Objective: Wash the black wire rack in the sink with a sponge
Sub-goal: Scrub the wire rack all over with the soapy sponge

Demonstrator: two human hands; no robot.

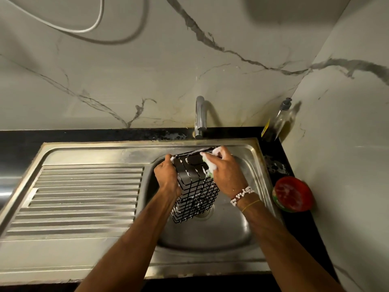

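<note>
Head view: the black wire basket-shaped rack [195, 186] is hanging tilted above the drain [205, 210] of the stainless steel sink [259, 165], with its long axis rising away from the drain. The left hand [167, 175] is gripping the rack's upper left edge with curled fingers [168, 160]. The right hand [226, 171], nearer the soapy top, is pressing a foamy green-and-white sponge [208, 163] there.

Reaches both bare forearms forward; grips black metal wire rack [197, 190] by its left edge with left hand [167, 175]; presses foamy green sponge [207, 163] onto its top with curled right hand [227, 171].
</note>
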